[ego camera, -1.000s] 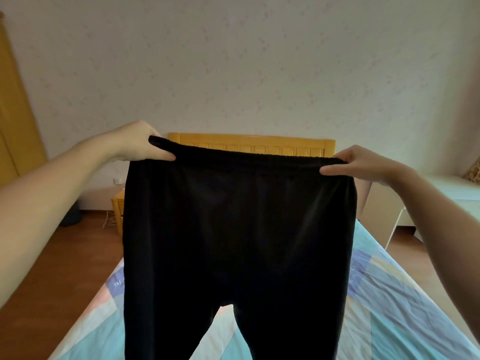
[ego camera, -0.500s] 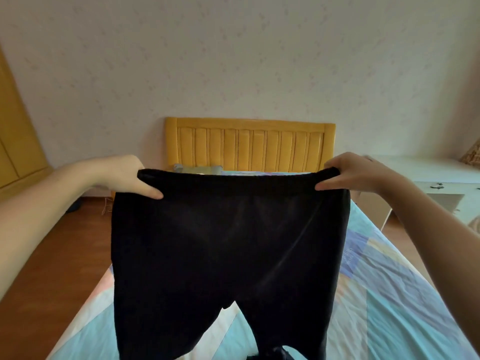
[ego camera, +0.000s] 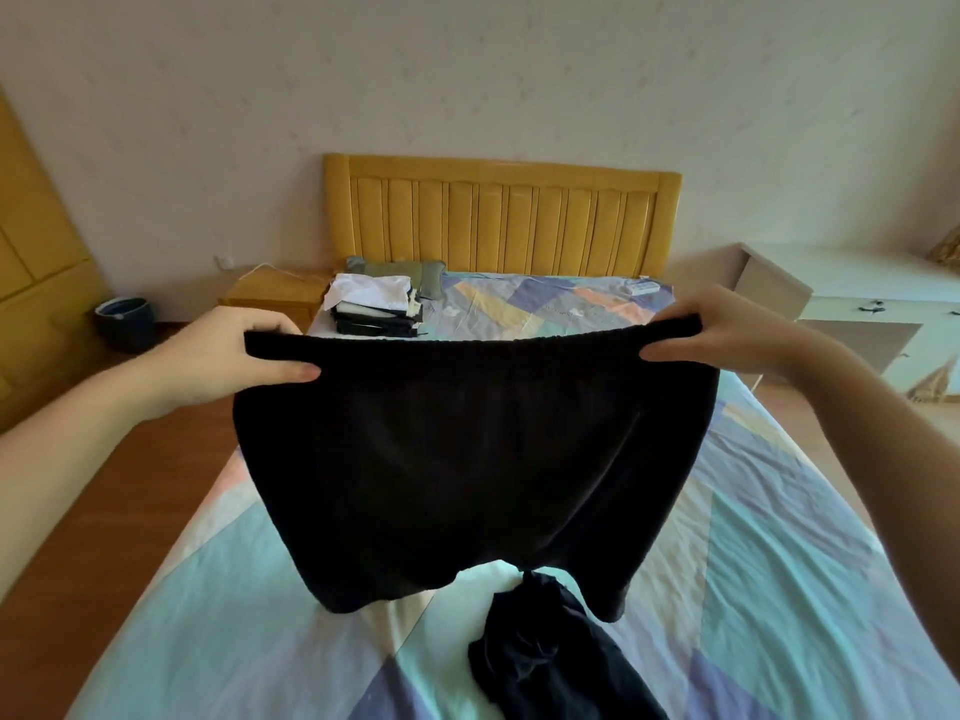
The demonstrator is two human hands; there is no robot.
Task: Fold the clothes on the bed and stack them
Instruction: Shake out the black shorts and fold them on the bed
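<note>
All we can see of ourselves is two bare forearms coming in from the bottom corners, ending in our left hand (ego camera: 228,356) and right hand (ego camera: 727,330). We see no sleeves, watch, rings or gloves, and the nails look short and plain.

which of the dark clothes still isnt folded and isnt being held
The crumpled dark garment lying loose on the bed near the person. The black shorts are held up by both hands, and the stack by the headboard is folded.

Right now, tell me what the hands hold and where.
Both hands, left and right, pinch the black shorts by the waistband corners.
</note>
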